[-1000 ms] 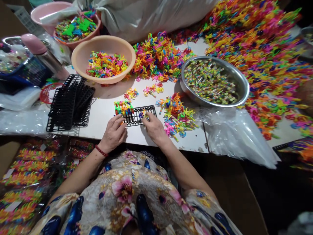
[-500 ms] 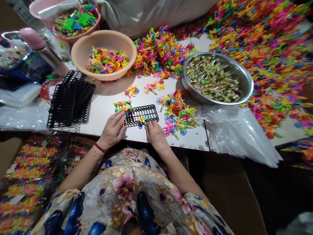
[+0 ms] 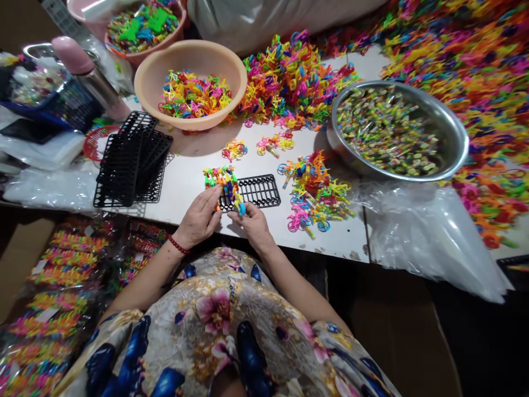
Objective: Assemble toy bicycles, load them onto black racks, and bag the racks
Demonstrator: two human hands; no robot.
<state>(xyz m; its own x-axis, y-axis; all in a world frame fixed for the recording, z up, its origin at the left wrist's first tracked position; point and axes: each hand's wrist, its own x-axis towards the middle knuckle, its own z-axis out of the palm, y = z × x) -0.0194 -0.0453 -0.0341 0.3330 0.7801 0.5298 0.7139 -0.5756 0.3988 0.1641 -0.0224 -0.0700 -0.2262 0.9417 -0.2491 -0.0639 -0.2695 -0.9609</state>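
A black slotted plastic rack point(image 3: 264, 190) lies on the white table in front of me. Small bright plastic toys point(image 3: 219, 176) stand in a row across its left part; its right slots show bare. My left hand point(image 3: 200, 218) rests against the rack's left end, fingers bent over the edge and the toys there. With thumb and fingers, my right hand point(image 3: 253, 223) pinches a small toy with a blue ring point(image 3: 241, 208) at the rack's near edge, beside the row. A loose heap of similar toys point(image 3: 316, 190) lies just right of the rack.
Behind stand a peach bowl point(image 3: 140, 82) of toys and a steel basin point(image 3: 458, 143) of small wrapped pieces. Stacked black racks point(image 3: 124, 165) sit at left, near a pink-capped flask point(image 3: 88, 74). Clear plastic bags point(image 3: 433, 231) hang over the table's front edge at right.
My right hand has moved left along the rack with the small toy, bringing it up against the row. My left hand stays at the rack's left end. The view has shifted slightly.
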